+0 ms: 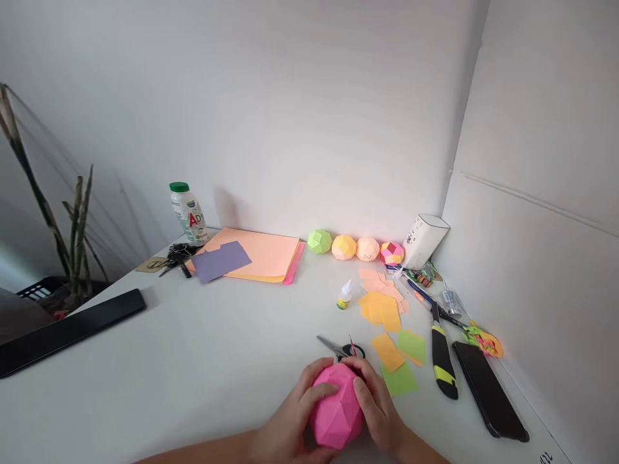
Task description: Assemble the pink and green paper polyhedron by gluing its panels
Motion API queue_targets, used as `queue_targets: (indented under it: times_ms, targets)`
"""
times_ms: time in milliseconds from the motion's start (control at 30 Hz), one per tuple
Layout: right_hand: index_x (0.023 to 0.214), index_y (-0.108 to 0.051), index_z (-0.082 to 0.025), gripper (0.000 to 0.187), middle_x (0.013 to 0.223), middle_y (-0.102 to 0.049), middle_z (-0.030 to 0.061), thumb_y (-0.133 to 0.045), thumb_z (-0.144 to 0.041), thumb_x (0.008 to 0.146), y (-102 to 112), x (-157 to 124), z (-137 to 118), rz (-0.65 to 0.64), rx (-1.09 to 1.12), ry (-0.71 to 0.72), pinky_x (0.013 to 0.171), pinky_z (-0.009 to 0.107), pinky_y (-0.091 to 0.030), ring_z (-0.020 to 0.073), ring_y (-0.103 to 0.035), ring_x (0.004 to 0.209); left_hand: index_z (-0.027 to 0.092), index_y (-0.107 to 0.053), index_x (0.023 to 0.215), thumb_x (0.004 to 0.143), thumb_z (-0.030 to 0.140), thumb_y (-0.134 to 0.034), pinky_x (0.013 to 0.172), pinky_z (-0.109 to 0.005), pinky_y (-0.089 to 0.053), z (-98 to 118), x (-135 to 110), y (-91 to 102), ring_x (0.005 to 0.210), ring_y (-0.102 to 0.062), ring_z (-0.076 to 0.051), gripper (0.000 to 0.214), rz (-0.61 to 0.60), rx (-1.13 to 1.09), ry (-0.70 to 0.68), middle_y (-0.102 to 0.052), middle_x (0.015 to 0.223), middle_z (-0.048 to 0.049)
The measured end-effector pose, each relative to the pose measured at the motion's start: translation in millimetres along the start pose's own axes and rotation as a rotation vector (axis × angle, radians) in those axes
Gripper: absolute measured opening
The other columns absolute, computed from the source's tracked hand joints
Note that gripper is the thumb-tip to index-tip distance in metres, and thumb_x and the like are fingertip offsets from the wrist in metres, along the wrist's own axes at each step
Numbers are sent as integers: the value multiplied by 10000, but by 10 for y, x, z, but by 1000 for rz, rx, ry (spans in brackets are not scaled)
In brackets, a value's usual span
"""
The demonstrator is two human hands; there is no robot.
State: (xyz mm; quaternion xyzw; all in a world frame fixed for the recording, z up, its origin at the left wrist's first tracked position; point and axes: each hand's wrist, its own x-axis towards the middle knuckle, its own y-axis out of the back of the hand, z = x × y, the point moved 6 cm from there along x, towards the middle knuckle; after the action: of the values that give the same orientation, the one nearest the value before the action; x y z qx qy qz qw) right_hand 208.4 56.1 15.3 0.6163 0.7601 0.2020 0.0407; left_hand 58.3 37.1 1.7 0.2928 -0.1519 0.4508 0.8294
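Both hands cup a pink faceted paper ball (334, 405) near the front edge of the white table (203, 361). My left hand (285, 422) wraps its left side with fingers curled over the top. My right hand (380, 406) presses against its right side, thumb on the ball's face. Just behind the ball lie small scissors (341, 348). Orange and green paper squares (399, 361) lie right of my right hand.
Several paper balls (355, 247) line the back wall beside a white box (424, 240). A glue bottle (344, 295), utility knife (442, 361), phone (488, 390), coloured paper stack (256, 254), white bottle (187, 211), keys (176, 256) and a black bar (68, 332) are on the table.
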Motion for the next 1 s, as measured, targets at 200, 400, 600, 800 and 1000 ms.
queue_targets:
  times_ms: [200,400,600,800,1000]
  targets:
    - [1135,-583,-211,417,1023,-702,94,-378,-530,963,-11,-3,-35,-17,14,-8,820,336,-552,238,-668,942,311,-275,1371,690,111,-693,1050,-542,-383,8,-15,-5,1381,-279,-408,823,-14,14,8,-204,1459,-170]
    - [1144,-576,-196,429,1089,-684,109,-377,-530,961,-5,-10,-23,-32,-1,-18,864,352,-531,243,-654,981,312,-263,1357,711,100,-673,1055,-533,-380,8,-29,-9,1377,-284,-394,794,-26,20,35,-197,1457,-163]
    - [1157,-577,-194,425,1068,-688,105,-379,-516,962,-10,-12,-4,-38,7,-28,850,357,-531,246,-651,969,301,-268,1351,720,118,-672,1062,-531,-371,0,-38,-1,1385,-257,-391,772,-31,16,40,-176,1460,-161]
    - [1161,-566,-206,374,1068,-680,96,-384,-473,973,-19,-11,-27,-53,21,-11,842,335,-535,228,-651,950,293,-273,1358,729,128,-674,1058,-521,-381,16,-42,-4,1366,-291,-376,764,-31,19,22,-185,1456,-160]
    - [1183,-548,-233,331,1035,-677,72,-383,-437,981,-38,-19,-35,-73,50,22,808,314,-545,223,-648,962,276,-296,1336,746,131,-676,1053,-506,-399,40,-55,-2,1389,-253,-370,717,-10,69,1,-149,1467,-159]
